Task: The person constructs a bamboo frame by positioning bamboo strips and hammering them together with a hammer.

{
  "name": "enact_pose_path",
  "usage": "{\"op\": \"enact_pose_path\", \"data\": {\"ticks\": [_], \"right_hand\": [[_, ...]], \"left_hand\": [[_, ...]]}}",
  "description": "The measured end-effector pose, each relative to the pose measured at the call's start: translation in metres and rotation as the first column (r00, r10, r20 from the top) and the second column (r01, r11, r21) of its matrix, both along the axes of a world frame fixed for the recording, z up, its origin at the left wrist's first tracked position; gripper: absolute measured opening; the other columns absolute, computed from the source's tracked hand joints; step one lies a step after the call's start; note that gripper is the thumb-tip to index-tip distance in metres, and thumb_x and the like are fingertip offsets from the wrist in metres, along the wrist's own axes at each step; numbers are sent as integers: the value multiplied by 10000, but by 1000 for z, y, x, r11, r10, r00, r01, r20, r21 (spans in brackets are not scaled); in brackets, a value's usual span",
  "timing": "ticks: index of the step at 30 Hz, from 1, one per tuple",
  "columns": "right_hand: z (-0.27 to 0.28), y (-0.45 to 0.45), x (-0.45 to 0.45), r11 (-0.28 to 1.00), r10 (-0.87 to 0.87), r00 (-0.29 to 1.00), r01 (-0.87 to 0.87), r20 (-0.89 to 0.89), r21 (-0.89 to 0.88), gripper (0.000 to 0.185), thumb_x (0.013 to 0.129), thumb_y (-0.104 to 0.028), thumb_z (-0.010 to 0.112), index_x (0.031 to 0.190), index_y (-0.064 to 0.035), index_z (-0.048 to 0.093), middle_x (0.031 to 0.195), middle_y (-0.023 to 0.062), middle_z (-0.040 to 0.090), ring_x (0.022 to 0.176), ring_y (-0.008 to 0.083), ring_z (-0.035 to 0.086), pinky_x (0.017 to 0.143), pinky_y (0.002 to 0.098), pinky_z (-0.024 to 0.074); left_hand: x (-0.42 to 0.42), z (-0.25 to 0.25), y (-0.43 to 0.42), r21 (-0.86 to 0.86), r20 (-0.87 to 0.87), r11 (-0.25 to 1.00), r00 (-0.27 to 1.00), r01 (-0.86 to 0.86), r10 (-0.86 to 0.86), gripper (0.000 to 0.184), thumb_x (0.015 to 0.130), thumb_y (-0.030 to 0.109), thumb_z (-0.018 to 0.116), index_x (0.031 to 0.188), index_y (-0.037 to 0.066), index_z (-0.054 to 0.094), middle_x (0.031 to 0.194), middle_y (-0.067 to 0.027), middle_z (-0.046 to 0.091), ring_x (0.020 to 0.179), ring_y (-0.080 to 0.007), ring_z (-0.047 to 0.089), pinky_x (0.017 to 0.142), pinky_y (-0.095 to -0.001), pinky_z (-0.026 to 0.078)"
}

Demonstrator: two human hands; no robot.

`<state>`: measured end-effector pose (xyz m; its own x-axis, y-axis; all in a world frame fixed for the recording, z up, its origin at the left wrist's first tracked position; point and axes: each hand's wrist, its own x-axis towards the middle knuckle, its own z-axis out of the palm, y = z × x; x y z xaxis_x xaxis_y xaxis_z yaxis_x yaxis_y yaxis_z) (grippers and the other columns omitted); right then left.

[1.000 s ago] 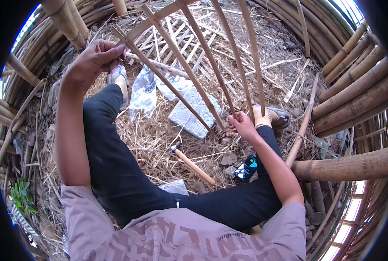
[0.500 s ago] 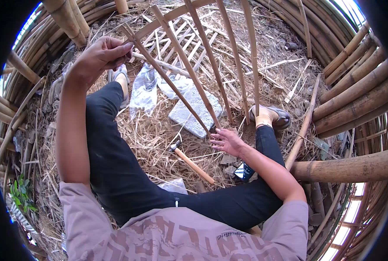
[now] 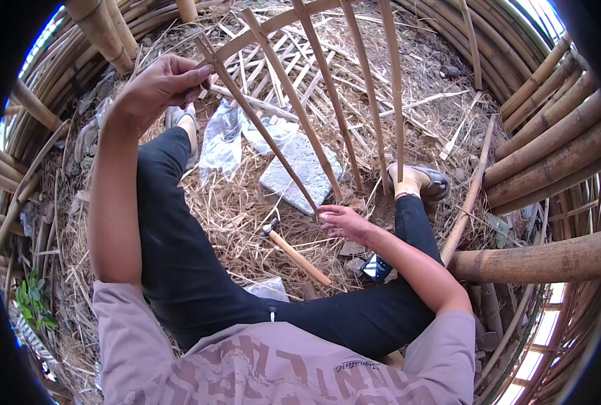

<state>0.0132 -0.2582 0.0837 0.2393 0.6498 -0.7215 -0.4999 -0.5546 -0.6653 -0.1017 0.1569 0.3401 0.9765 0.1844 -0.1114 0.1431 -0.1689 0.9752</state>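
Note:
A frame of thin bamboo strips stands slanted in front of me, its strips fanning down from a crosspiece. At the upper left, my left hand is closed, thumb and fingers pinching the outermost strip near its joint with the crosspiece. My right hand has its fingers apart beside the lower end of that same strip. Its fingertips appear to touch the strip's tip without closing round it. Behind the lower ends lies a flat grey stone block. On the straw below is a hammer with a wooden handle.
Clear plastic bags lie left of the stone. A lattice of split strips rests on the ground beyond. A dark phone-like object lies by my right leg. Thick bamboo poles and bamboo walls surround the spot.
My left hand and the top of the frame have shifted slightly right. The outer strip's lower end and my right hand have moved a little left.

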Motion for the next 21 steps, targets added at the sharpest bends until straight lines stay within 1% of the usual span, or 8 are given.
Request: {"op": "enact_pose_path", "data": {"ticks": [3,6,9,12,13,19,21], "right_hand": [[5,3,0,996,79,993,-75,87,-42,561,943,-279,678,1431,-99,468,1253,35,563,1051,156,599,855,328,523],[2,3,-1,992,127,982,-123,138,-36,602,925,-296,700,1444,-114,457,1291,63,542,1076,151,588,840,307,531],[0,2,0,979,202,962,-198,184,-36,645,914,-323,711,1459,-108,439,1362,118,500,1115,167,576,823,303,541],[-2,3,-1,958,288,920,-276,266,-82,669,912,-343,712,1470,-110,425,1413,158,461,1143,187,566,824,295,542],[1,4,-1,950,311,913,-296,265,-97,690,914,-359,708,1483,-113,405,1414,173,460,1164,206,555,828,307,542],[5,3,-2,916,402,855,-378,327,-136,784,895,-428,712,1507,-97,352,1401,178,476,1170,229,555,886,351,525],[6,3,-1,904,427,832,-401,355,-148,815,884,-450,716,1511,-91,340,1407,179,478,1194,241,549,929,365,508]], "left_hand": [[-1,2,-4,5,-7,1000,1000,2,-2,276,967,286,649,878,29,697,637,33,573,546,-13,483,490,-158,347],[-1,4,-6,3,-10,1000,1000,12,-12,274,967,284,650,885,27,696,642,31,580,549,-14,488,491,-162,350],[-1,2,-6,5,-8,1000,1000,-16,16,276,967,283,650,891,21,694,649,29,587,550,-14,490,487,-164,345],[-3,4,-5,25,-37,1000,999,14,-13,242,956,276,656,861,55,682,656,58,571,563,-15,479,511,-175,357],[-3,4,-4,28,-35,1000,999,11,-10,245,957,278,654,860,54,681,653,58,567,559,-14,472,507,-175,349],[-4,4,1,17,-45,999,999,29,-28,276,977,278,632,882,26,693,639,34,572,537,-11,457,483,-174,315],[-5,2,5,7,-53,999,998,38,-37,282,980,282,626,880,26,692,634,36,565,534,-13,453,483,-178,316]]}}
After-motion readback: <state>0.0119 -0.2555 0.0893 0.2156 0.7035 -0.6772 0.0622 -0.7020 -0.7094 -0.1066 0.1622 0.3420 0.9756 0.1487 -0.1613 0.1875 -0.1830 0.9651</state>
